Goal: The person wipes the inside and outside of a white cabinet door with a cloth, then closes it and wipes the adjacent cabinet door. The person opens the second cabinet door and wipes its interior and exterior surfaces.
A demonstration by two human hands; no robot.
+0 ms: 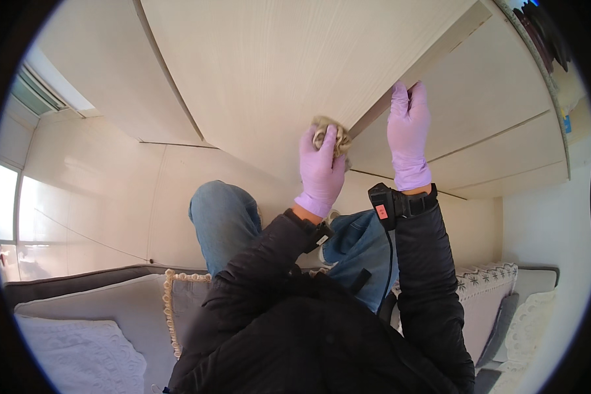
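Note:
My left hand (322, 170), in a light purple glove, is wrapped around a crumpled beige cloth (332, 135). That cloth rests against the lower corner of a pale wood-grain cabinet door (276, 64), which stands swung out. To the right, my right hand (409, 135), gloved alike, grips the door's long edge (374, 115) between thumb and fingers; the fingertips are partly hidden. Behind the right hand are the cabinet's pale panels (492, 98), split by dark seams.
A grey sofa (103, 290) with lace-trimmed covers runs behind my legs. Another pale panel (98, 64) stands at the upper left, over the glossy tiled floor (108, 192). A speckled countertop edge (546, 88) curves along the right, with dark objects (541, 34) on it.

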